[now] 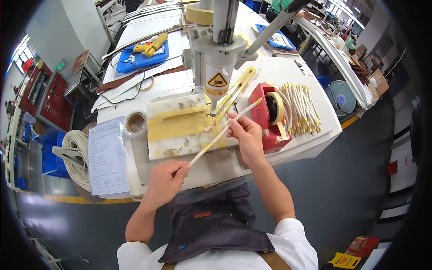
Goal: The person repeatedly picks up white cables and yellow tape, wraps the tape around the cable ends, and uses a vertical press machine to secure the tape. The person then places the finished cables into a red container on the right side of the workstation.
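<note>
Handling note: slim white cord held across both hands

Viewing remotely through the head camera, I log the cord (219, 136) on a diagonal above the near part of the surface (327, 131), in front of the press (217, 63). It rises from lower left to upper right. The left hand (165, 180) is closed on the lower end, thumb against curled fingers; the right hand (247, 139) pinches it farther up, leaving a yellow-tipped length projecting past the fingers. In my view that tip overlaps the red tape dispenser (275, 143); contact cannot be told.

Behind the cord lies a pale block (157, 146) partly covered with yellow tape (182, 123). Right of the dispenser, a bundle of similar cords (305, 110) rests with yellow ends showing.

Handling estimate: very light. The projecting length holds its line, so I judge it moderately stiff, yet the gentle curves in the bundle suggest it bends. Probably not fragile or slippery, though the taped tip may be slightly tacky. I would grip by light thumb-and-finger pinch on the bare white lengths, one point near each end, keeping off the yellow tip and avoiding a kink midway.
</note>
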{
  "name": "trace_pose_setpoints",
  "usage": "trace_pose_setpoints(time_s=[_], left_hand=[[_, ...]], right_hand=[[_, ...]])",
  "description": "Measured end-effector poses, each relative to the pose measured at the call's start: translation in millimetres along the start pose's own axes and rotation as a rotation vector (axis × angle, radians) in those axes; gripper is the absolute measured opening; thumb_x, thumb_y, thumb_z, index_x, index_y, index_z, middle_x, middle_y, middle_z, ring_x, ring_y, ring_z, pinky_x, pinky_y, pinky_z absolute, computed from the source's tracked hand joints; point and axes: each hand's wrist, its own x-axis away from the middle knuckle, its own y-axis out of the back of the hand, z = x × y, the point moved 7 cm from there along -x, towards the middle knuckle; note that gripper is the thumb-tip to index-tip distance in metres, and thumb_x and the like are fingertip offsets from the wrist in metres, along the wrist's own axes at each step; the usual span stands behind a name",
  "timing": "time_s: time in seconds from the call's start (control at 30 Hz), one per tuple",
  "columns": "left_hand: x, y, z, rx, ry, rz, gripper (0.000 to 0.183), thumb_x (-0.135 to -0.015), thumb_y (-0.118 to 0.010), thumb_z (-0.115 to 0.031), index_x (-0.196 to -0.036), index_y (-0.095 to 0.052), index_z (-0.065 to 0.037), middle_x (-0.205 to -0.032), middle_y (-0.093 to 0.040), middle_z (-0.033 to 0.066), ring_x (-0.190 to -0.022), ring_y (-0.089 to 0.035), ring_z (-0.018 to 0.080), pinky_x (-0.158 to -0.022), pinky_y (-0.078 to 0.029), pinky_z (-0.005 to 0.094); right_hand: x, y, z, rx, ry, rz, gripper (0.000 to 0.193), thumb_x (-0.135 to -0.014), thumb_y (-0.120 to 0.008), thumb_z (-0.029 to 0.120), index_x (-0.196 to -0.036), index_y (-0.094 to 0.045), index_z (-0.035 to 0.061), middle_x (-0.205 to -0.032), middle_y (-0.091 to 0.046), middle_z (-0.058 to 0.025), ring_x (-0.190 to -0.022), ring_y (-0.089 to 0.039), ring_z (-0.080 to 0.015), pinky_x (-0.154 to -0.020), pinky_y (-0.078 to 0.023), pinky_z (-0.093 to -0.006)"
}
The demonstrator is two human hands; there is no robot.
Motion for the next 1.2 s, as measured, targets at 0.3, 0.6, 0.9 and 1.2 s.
trace_pose_setpoints(time_s=[0.3,0.6,0.9,1.2], left_hand=[[-29,-12,-8,-0.544,-0.539,-0.274,0.01,-0.089,-0.071,-0.007,-0.097,-0.071,-0.002,-0.085,-0.063,0.0107,-0.077,-0.064,0.0314,-0.069,-0.052,0.041],[-40,-14,-9,-0.606,-0.631,-0.331,0.009,-0.087,-0.073,-0.003,-0.096,-0.073,0.0,-0.082,-0.064,0.0107,-0.074,-0.064,0.0298,-0.066,-0.051,0.0402],[-64,-3,-1,-0.459,-0.341,-0.171,0.019,-0.09,-0.069,-0.008,-0.108,-0.073,-0.002,-0.088,-0.064,0.0138,-0.078,-0.063,0.0339,-0.07,-0.051,0.0423],[-60,-26,-6,-0.818,-0.718,-0.271,0.032,-0.078,-0.066,0.003,-0.11,-0.068,0.007,-0.089,-0.058,0.012,-0.082,-0.059,0.0282,-0.069,-0.052,0.0376]], right_hand=[[-49,4,-10,0.187,0.019,-0.125,0.037,-0.096,-0.066,0.004,-0.13,-0.057,-0.0074,-0.084,-0.067,-0.0016,-0.069,-0.06,-0.0056,-0.062,-0.052,-0.0241],[-72,9,-7,0.412,0.081,-0.173,0.061,-0.091,-0.07,0.0,-0.144,-0.042,-0.0139,-0.08,-0.068,-0.003,-0.066,-0.059,-0.006,-0.058,-0.049,-0.0233],[-82,5,-3,0.292,0.07,-0.206,0.085,-0.089,-0.071,-0.003,-0.157,-0.02,-0.0129,-0.083,-0.07,-0.0056,-0.068,-0.064,-0.0081,-0.059,-0.052,-0.0232],[-87,11,5,0.995,0.434,-0.329,0.055,-0.087,-0.078,0.014,-0.134,-0.059,-0.0087,-0.108,-0.072,-0.0153,-0.081,-0.071,-0.0195,-0.074,-0.057,-0.0322]])
